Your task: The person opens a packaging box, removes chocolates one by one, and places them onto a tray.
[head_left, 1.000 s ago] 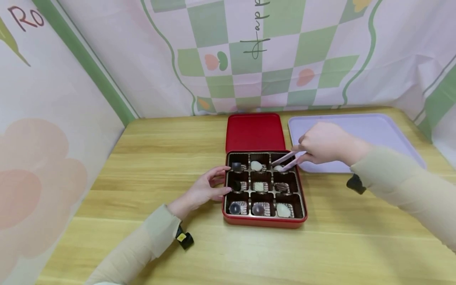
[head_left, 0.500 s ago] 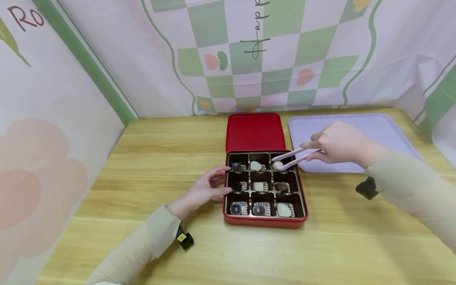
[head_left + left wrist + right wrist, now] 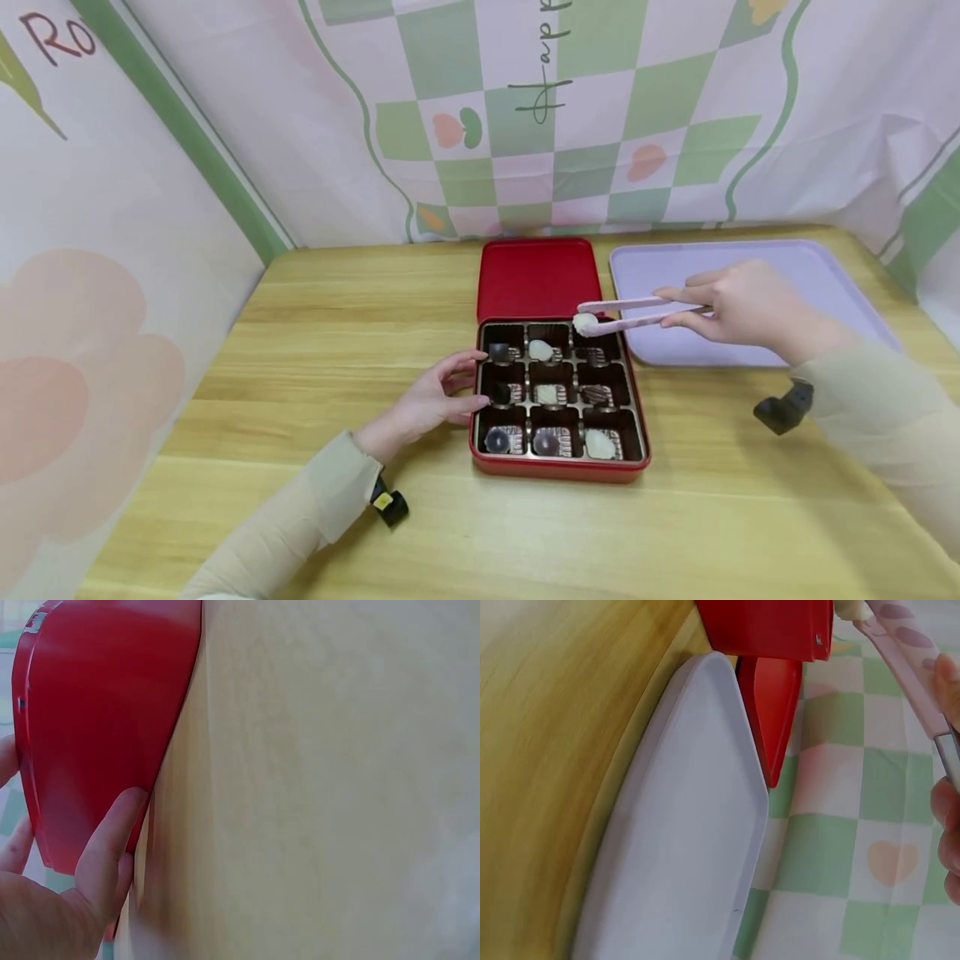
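Observation:
My right hand (image 3: 746, 302) grips pink tongs (image 3: 628, 323) near their back end. Their tips pinch a round white chocolate (image 3: 585, 325), held above the far right compartment of a red chocolate box (image 3: 558, 471). Under it, that compartment shows only its patterned bottom. Each of the other compartments holds a dark or white chocolate, such as the striped dark one (image 3: 597, 395) and the white drop-shaped one (image 3: 600, 443). My left hand (image 3: 427, 398) touches the left side of the box; in the left wrist view the thumb (image 3: 112, 832) lies along the red wall.
The box's red lid (image 3: 536, 279) lies flat behind it. A pale purple tray (image 3: 750, 354) rests at the back right, partly beneath my right hand. Printed cloth (image 3: 450, 183) hangs along the table's back edge.
The tongs have closed on the round white chocolate and lifted it out of its compartment. My right hand has shifted right, while my left hand stays against the box.

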Motion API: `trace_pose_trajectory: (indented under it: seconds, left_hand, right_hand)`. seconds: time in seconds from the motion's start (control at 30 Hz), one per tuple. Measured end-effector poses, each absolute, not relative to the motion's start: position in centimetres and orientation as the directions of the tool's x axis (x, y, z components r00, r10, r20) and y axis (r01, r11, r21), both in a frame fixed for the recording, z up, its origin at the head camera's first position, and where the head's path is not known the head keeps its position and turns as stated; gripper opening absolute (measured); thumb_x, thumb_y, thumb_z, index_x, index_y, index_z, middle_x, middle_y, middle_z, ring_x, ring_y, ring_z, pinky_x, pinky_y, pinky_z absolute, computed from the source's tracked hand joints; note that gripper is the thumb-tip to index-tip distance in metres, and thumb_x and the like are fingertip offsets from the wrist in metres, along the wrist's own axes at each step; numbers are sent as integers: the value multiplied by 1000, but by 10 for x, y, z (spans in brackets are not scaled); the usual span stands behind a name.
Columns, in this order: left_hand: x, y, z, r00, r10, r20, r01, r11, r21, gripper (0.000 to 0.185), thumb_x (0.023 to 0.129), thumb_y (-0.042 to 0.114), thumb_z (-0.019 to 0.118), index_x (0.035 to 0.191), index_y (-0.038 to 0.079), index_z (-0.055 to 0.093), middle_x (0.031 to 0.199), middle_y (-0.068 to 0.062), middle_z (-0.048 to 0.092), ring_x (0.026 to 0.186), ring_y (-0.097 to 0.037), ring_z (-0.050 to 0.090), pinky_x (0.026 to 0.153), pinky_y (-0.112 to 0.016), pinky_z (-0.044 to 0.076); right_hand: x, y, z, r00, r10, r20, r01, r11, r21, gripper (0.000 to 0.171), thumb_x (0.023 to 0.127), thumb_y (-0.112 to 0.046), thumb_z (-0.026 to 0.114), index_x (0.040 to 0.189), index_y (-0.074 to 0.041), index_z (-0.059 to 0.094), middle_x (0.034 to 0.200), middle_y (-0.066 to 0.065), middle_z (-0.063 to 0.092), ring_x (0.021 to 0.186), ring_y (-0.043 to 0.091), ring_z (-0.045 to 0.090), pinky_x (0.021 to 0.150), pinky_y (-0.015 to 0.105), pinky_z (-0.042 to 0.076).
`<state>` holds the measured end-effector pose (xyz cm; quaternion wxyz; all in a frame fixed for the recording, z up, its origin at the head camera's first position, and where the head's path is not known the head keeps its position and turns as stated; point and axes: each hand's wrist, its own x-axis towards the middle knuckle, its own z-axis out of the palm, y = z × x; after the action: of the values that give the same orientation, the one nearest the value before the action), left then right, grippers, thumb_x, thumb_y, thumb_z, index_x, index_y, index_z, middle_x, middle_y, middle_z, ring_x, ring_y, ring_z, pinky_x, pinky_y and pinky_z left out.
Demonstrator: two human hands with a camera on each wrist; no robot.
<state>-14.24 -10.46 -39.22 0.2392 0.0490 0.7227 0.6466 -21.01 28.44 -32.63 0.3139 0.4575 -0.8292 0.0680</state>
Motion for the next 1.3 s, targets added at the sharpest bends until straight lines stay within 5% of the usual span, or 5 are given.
trace_pose_trajectory:
  seconds: [0.23,0.6,0.77,0.97,1.3]
  left_hand:
    - [-141,-106,-395,-881,379,-284,-238,164,957,63,84,-3,66,139,16,44,141,-16,39,129,-34,41,74,-37,60]
    - [-141,-107,-394,-882,378,-281,-236,161,958,63,84,-2,66,140,17,44,142,-16,39,129,-34,41,74,-37,60]
    - [-142,-106,-393,-879,388,-277,-233,157,960,63,84,-2,66,140,17,44,142,-16,38,129,-33,40,75,-37,60]
    - [-143,-106,-393,-879,389,-276,-233,156,960,63,84,-2,67,140,17,44,142,-16,38,129,-33,41,74,-37,60]
    - [-142,-106,-392,-877,394,-276,-231,159,960,62,84,-1,67,140,17,44,143,-17,37,129,-33,40,75,-37,60]
  right_hand:
    - [-209,301,-335,-483,-598,640,-742,668,65,76,88,-70,34,89,-7,77,55,-3,58,44,-3,24,36,19,20]
    - [-219,328,-347,-546,-485,683,-656,755,11,81,86,-73,36,91,-3,76,51,0,58,41,2,28,38,23,24]
    - [-220,338,-351,-640,-455,619,-597,802,-28,70,86,-66,49,93,-1,75,69,16,69,41,19,46,39,35,36]
    - [-225,340,-352,-786,-381,487,-469,881,-68,43,79,-41,73,101,-4,73,56,21,61,40,25,45,40,44,38]
    - [-250,334,-348,-946,-272,178,-285,957,-51,52,88,-42,62,122,-3,61,59,22,56,47,29,46,40,44,38]
